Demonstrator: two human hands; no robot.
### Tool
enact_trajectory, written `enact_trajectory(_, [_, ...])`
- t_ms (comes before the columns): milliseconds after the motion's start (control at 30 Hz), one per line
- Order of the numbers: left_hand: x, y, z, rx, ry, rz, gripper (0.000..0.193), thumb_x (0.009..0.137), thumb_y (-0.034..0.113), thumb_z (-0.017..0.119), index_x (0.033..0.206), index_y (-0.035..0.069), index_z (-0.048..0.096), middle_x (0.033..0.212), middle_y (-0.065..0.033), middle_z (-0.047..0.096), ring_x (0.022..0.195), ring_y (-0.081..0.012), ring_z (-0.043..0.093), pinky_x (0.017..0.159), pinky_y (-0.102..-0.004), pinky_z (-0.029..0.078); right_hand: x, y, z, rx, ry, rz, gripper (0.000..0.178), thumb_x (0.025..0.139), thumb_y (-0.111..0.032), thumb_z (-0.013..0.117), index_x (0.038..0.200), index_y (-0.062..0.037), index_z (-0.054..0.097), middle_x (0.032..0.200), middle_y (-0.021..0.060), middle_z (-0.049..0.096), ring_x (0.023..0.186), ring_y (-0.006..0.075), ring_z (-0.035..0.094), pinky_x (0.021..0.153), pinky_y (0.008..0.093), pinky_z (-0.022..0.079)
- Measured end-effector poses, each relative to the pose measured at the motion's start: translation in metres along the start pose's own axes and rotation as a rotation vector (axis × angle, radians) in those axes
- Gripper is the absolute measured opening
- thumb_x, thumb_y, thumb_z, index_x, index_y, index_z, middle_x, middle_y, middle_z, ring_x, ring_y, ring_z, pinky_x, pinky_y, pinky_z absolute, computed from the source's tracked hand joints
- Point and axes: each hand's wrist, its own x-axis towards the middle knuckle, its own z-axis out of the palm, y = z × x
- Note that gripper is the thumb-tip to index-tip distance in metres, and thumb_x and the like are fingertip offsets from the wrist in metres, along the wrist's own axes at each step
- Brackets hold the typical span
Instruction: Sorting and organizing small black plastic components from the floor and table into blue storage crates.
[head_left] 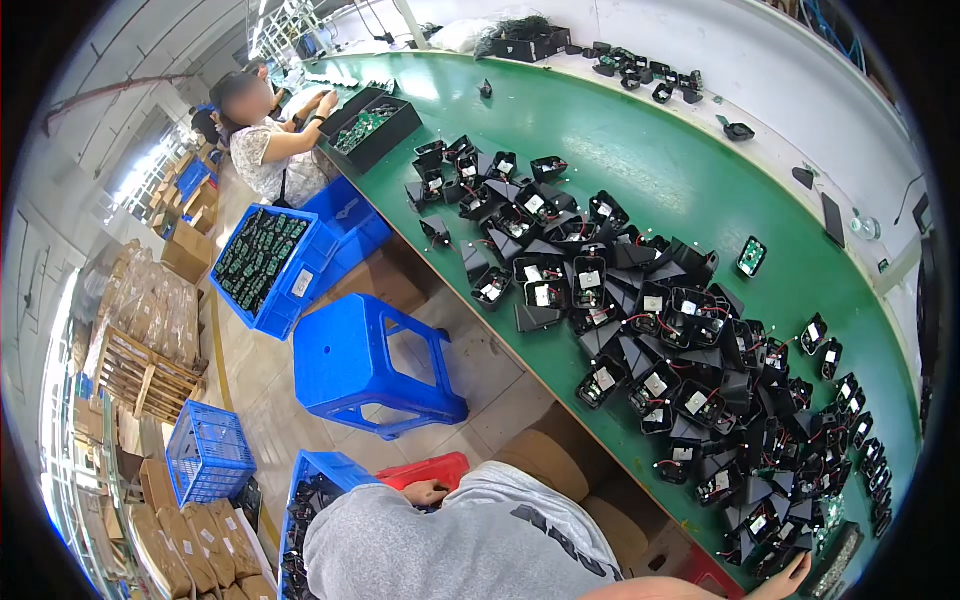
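My left hand is low beside my grey shirt, at a red plastic surface. Its fingers are partly hidden, so I cannot tell what it holds, if anything. At the lower right, my right hand reaches over the near end of the green bench. Its fingers are stretched out next to the black plastic housings, and nothing shows in them. Many of these housings lie heaped along the bench, with white-labelled parts and red wires inside. One housing with a green circuit board lies apart from the heap.
A blue stool stands left of the bench. Behind it, a blue crate holds dark boards. A co-worker works by a black bin of green boards. Another blue crate and wrapped packages are at left.
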Motion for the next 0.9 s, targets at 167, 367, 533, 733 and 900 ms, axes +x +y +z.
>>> enact_trajectory(167, [-0.005, 0.011, 0.001, -0.048, 0.034, -0.058, 0.065, 0.086, 0.057, 0.046, 0.128, 0.009, 0.055, 0.123, -0.0211, 0.058, 0.112, -0.0365, 0.056, 0.095, -0.0428, 0.043, 0.000, 0.005, 0.000, 0.019, 0.015, 0.036, 0.024, 0.087, -0.014, 0.066, 0.101, 0.0053, 0.068, 0.098, 0.0176, 0.068, 0.089, 0.0260, 0.063, 0.084, 0.0335, 0.048])
enact_trajectory(367, [-0.012, 0.000, 0.009, -0.066, 0.061, -0.070, 0.067, 0.084, 0.058, 0.048, 0.131, 0.010, 0.052, 0.121, -0.0206, 0.060, 0.112, -0.0356, 0.057, 0.095, -0.0425, 0.044, 0.002, 0.066, 0.004, 0.128, 0.063, 0.087, 0.022, 0.088, -0.014, 0.066, 0.097, 0.0052, 0.067, 0.097, 0.0172, 0.068, 0.088, 0.0259, 0.063, 0.083, 0.0332, 0.048])
enact_trajectory(533, [-0.026, -0.001, 0.024, -0.093, 0.120, -0.193, 0.068, 0.083, 0.059, 0.050, 0.131, 0.011, 0.050, 0.114, -0.0223, 0.063, 0.106, -0.0375, 0.060, 0.091, -0.0443, 0.046, -0.002, -0.013, 0.018, -0.070, 0.016, -0.068, 0.021, 0.087, -0.015, 0.067, 0.096, 0.0049, 0.067, 0.095, 0.0172, 0.068, 0.087, 0.0261, 0.063, 0.082, 0.0334, 0.048])
enact_trajectory(733, [-0.004, -0.017, 0.041, -0.018, 0.262, -0.125, 0.072, 0.077, 0.063, 0.054, 0.126, 0.011, 0.052, 0.106, -0.0253, 0.064, 0.101, -0.0402, 0.062, 0.086, -0.0481, 0.048, 0.001, 0.019, 0.006, 0.047, 0.073, 0.023, 0.021, 0.087, -0.015, 0.067, 0.095, 0.0042, 0.067, 0.094, 0.0161, 0.068, 0.086, 0.0254, 0.062, 0.081, 0.0338, 0.048])
enact_trajectory(900, [0.001, 0.010, 0.042, -0.014, 0.269, -0.165, 0.074, 0.074, 0.066, 0.055, 0.124, 0.011, 0.053, 0.102, -0.0251, 0.065, 0.098, -0.0416, 0.062, 0.085, -0.0492, 0.048, 0.008, 0.027, -0.010, 0.019, 0.132, 0.063, 0.019, 0.088, -0.015, 0.066, 0.094, 0.0031, 0.068, 0.092, 0.0150, 0.068, 0.086, 0.0251, 0.062, 0.082, 0.0336, 0.048])
